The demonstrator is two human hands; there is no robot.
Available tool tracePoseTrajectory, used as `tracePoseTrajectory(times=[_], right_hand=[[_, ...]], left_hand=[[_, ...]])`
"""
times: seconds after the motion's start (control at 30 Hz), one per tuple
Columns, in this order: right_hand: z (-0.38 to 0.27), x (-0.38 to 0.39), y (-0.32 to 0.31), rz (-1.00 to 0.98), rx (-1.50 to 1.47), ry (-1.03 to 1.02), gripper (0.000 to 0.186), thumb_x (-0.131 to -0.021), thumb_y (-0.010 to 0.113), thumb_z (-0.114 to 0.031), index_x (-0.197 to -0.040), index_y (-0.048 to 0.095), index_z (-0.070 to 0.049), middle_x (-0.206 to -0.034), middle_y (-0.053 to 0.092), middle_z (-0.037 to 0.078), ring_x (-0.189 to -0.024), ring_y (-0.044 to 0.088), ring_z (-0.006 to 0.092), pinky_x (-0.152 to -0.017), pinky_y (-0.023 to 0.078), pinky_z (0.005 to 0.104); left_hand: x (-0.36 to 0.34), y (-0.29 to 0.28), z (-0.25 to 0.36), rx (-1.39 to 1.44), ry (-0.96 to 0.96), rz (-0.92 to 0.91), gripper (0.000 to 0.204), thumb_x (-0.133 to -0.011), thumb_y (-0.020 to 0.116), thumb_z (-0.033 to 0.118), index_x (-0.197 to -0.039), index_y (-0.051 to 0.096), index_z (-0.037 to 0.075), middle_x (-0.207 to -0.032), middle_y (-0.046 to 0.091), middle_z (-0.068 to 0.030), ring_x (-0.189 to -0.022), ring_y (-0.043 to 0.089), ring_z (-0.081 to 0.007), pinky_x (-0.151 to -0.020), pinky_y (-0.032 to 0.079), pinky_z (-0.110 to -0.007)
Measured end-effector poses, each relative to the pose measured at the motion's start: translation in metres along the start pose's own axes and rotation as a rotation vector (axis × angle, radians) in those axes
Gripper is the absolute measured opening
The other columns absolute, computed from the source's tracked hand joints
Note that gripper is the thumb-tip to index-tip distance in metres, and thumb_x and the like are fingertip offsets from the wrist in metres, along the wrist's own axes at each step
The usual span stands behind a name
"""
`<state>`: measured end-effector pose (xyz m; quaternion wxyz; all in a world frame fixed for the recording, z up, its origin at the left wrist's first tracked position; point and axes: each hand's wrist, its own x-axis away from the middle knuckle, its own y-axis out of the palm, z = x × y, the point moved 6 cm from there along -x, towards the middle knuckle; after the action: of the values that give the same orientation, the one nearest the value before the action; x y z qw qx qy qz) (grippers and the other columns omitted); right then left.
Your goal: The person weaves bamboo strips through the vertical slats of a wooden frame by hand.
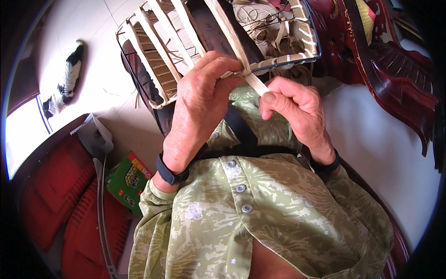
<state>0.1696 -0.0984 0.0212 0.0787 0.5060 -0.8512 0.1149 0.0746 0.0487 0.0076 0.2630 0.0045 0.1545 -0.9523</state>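
A wire frame (304, 58) wrapped and crossed with pale woven-fiber strips stands in front of me at the top of the view. My left hand (200, 100) is closed on a pale flat strip where it meets the frame's near bar, its fingertips partly hidden. The strip (254, 83) runs from there down to my right hand (297, 111), which pinches it between thumb and bent fingers. Tangled cord and loose strips (260, 28) show inside the frame. Dark cloth or padding shows behind the slats.
A carved dark-red wooden chair (397, 93) stands at right. A black-and-white animal (69, 76) lies on the pale floor at left. Lower left are red cushions (51, 181), a pale plastic object with a long handle (93, 130) and a green box (125, 179).
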Motion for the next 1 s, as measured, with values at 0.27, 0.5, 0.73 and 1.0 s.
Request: tracePoseTrajectory(times=[0.27,0.5,0.73,1.0], right_hand=[[-0.028,-0.001,-0.012,0.067,0.155,0.022,0.013,-0.093,0.072,-0.014,-0.096,0.064,-0.004,-0.070,0.061,0.001,-0.060,0.054,0.0080,-0.057,0.043,0.0230],[-0.069,-0.010,-0.016,0.118,0.995,-0.746,0.027,-0.075,0.078,-0.006,-0.100,0.067,-0.011,-0.080,0.059,0.003,-0.062,0.063,0.0227,-0.055,0.051,0.0345],[-0.089,-0.024,-0.017,0.047,1.115,-0.845,0.019,-0.077,0.077,-0.007,-0.088,0.063,-0.005,-0.076,0.056,0.005,-0.061,0.063,0.0212,-0.051,0.049,0.0328],[-0.114,-0.035,-0.010,-0.143,1.158,-0.776,0.020,-0.076,0.079,-0.008,-0.082,0.061,0.000,-0.073,0.057,0.008,-0.061,0.061,0.0256,-0.051,0.047,0.0359]], left_hand=[[0.002,-0.006,0.011,-0.310,0.043,0.060,0.019,-0.083,0.076,0.009,-0.099,0.065,0.007,-0.090,0.066,-0.0065,-0.080,0.065,-0.0269,-0.085,0.046,-0.038],[0.010,-0.001,0.040,-0.747,0.165,0.221,0.025,-0.079,0.079,0.015,-0.099,0.064,0.013,-0.089,0.066,-0.0001,-0.091,0.061,-0.0215,-0.104,0.030,-0.049],[0.003,0.005,0.047,-0.746,0.193,0.204,0.026,-0.079,0.078,0.013,-0.101,0.064,0.012,-0.089,0.066,-0.0019,-0.089,0.059,-0.0246,-0.089,0.039,-0.042],[-0.005,0.015,0.033,-0.603,0.295,0.195,0.022,-0.086,0.066,0.007,-0.104,0.055,0.008,-0.080,0.059,-0.0012,-0.073,0.060,-0.0200,-0.093,0.040,-0.042]])
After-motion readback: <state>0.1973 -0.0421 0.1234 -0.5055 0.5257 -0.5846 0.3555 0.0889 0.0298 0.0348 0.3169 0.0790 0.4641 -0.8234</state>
